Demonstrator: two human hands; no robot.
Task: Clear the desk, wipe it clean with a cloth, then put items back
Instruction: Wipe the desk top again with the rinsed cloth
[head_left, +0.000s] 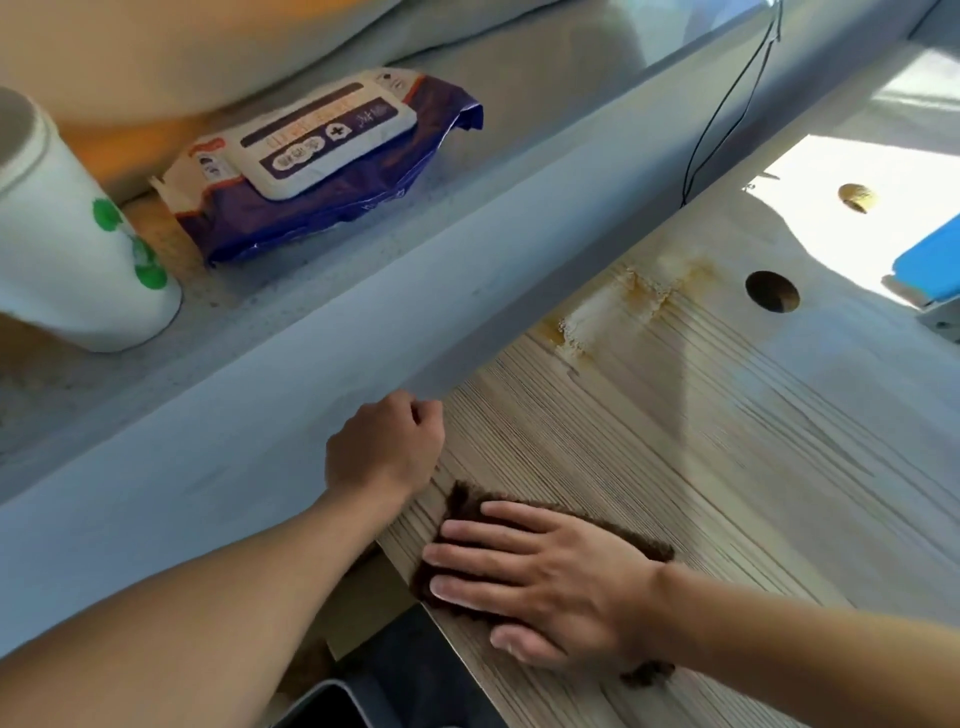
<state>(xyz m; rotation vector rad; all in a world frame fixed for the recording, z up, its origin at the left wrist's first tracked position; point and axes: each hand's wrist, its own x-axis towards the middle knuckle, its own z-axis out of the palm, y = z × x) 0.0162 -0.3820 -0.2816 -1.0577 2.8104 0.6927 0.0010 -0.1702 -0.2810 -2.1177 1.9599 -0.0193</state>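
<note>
Nearest, beside the desk's end, a dark container (405, 660) sits low at the frame's bottom edge. Just beyond it, the right hand (540, 577) lies flat on the brown cloth (463, 505), fingers straight and spread, pressing it onto the wooden desk (701, 467) close to that end. The left hand (384, 447) is at the desk's back edge against the grey ledge (363, 249); its fingers are curled inward, and I cannot tell whether they grip anything. Farther along the desktop there is a yellowish stain (613, 306), then a round hole (772, 291). A blue object (930, 260) shows at the right edge. A thin black cable (727, 104) runs down the wall to the desk. Up on the ledge lie a purple pack of wet wipes (322, 161) and a white cup (78, 234) with green marks.
</note>
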